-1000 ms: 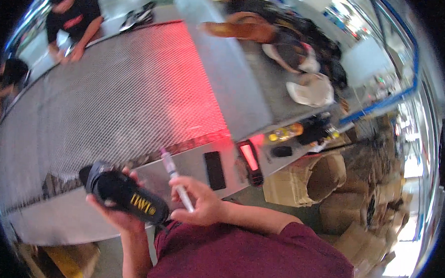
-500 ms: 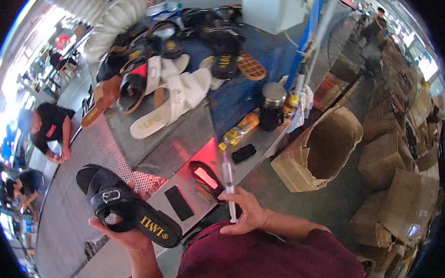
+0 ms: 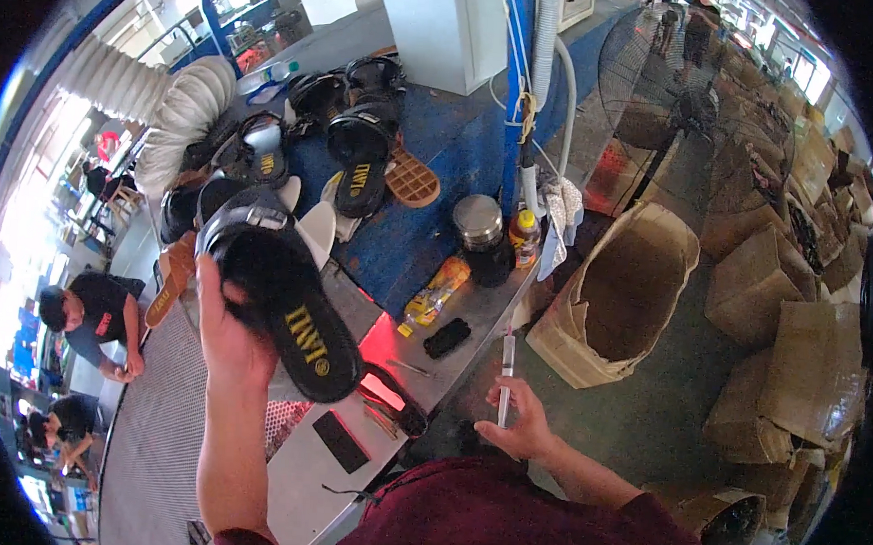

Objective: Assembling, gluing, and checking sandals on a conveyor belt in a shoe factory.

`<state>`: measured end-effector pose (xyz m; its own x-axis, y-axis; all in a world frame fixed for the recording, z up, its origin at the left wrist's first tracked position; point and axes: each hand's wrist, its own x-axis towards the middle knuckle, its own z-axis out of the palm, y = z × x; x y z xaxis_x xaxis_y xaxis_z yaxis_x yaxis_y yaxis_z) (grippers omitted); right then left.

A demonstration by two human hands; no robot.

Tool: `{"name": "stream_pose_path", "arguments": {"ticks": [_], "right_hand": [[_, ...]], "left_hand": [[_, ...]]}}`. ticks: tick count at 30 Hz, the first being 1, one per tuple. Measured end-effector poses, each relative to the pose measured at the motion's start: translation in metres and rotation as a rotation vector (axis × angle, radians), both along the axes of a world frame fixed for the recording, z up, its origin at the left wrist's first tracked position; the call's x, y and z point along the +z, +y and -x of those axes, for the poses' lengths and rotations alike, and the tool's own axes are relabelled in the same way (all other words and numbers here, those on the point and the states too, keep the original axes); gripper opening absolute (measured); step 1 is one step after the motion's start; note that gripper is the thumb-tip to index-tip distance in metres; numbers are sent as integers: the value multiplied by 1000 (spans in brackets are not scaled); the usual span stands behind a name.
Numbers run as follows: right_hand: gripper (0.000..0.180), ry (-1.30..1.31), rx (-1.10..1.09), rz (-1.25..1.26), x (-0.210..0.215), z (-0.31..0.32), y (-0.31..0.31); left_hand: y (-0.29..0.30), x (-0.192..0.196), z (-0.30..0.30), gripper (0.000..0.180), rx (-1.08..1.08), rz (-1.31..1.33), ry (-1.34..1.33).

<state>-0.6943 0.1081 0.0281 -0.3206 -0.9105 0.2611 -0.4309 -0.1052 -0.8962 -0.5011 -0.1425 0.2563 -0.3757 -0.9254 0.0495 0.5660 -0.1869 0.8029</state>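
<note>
A black slide sandal [image 3: 312, 335] with a silver buckle on its strap is held up by my left hand [image 3: 229, 332], fingers wrapped round its side. The sandal hides part of the pile behind it. To the right, my right hand [image 3: 520, 417] grips a clear syringe [image 3: 507, 368] that points upward, past the edge of the bench. Below the held sandal, a black strap-shaped piece [image 3: 406, 408] and several thin tools [image 3: 381, 418] lie on the metal bench beside a dark flat rectangular block [image 3: 340, 442].
Black sandals [image 3: 360, 186] are piled on the blue surface. A steel-lidded jar [image 3: 479, 223], a yellow-capped bottle [image 3: 525, 237], a lying yellow bottle [image 3: 436, 294] and a black object [image 3: 446, 338] stand or lie nearby. An open cardboard box [image 3: 575, 327] and a fan [image 3: 692, 108] are at right. Two people [image 3: 89, 316] sit at left.
My left hand has raised the sandal away from me, up in front of the pile. My right hand has shifted right with the syringe. The view has turned too.
</note>
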Motion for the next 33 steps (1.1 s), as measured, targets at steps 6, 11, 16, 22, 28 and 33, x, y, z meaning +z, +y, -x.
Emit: {"name": "stream_pose_path", "arguments": {"ticks": [6,11,16,22,28,33], "right_hand": [[69,-57,-101,-30,-21,5,15],[66,-15,-175,-177,-29,11,38],[65,-170,-285,-241,-48,12,69],[65,-161,-370,-428,-49,11,85],[64,-205,-351,-423,-55,10,75],[65,-151,-374,-519,-53,22,74]], "left_hand": [[-52,17,97,45,-262,37,-126],[-105,13,176,38,-237,9,-353],[-142,3,240,36,-255,86,-378],[-182,-15,287,43,-206,132,-727],[-243,-28,284,54,-45,238,-999],[-182,9,295,56,96,468,-1191]]}}
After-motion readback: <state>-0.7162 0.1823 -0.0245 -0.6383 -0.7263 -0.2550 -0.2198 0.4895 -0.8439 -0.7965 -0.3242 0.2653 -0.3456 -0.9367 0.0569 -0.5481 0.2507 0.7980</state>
